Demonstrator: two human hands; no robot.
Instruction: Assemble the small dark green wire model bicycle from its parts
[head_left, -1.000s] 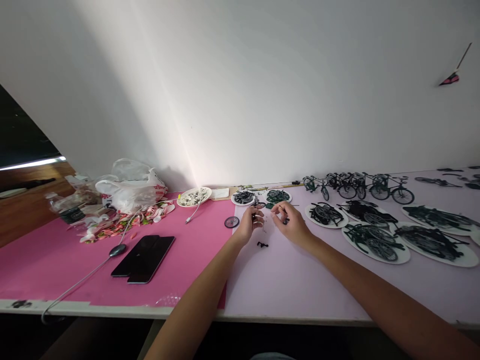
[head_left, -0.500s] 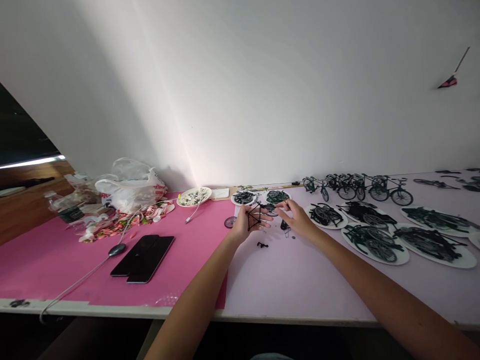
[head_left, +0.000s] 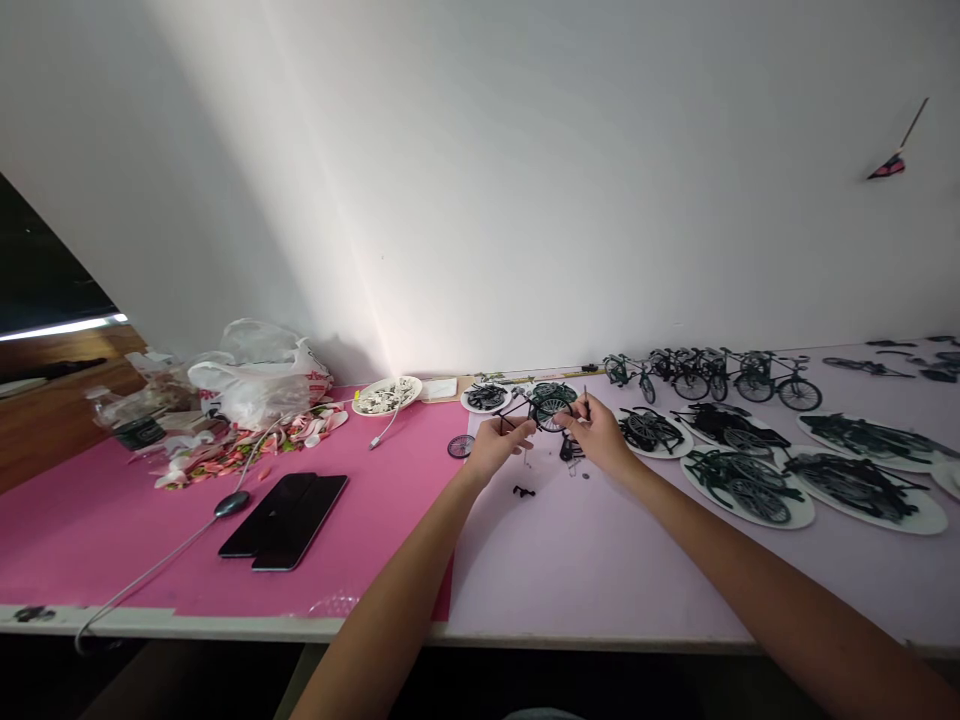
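From where I stand, the left hand (head_left: 496,448) has its thumb and fingers pinched together on a miniature bicycle frame (head_left: 517,408), black and thin, held up over the pale part of the surface (head_left: 600,570). The right hand (head_left: 601,436) grips the lower right rim of a spoked wheel (head_left: 553,413) between thumb and fingers, and a short dark rod (head_left: 586,402) pokes upward from among those fingers. The wheel sits at the right end of the frame; I can't tell whether the 2 are joined or only overlap in my line of sight. Half a second ago the left palm was spread, with the frame resting against it, and the right fingers were loosely parted beside it; now both hands have closed in, and the wheel has come up into the right one's grip. Below them, a dark bicycle part (head_left: 571,449) and a small black piece (head_left: 524,491) lie where they did in that earlier view, and another loose wheel (head_left: 460,446) rests to the left, at the edge of the pink sheet (head_left: 390,520). To the right, plates heaped with bicycle parts (head_left: 750,486) spread along the surface, in front of a row of standing miniature bicycles (head_left: 712,376).
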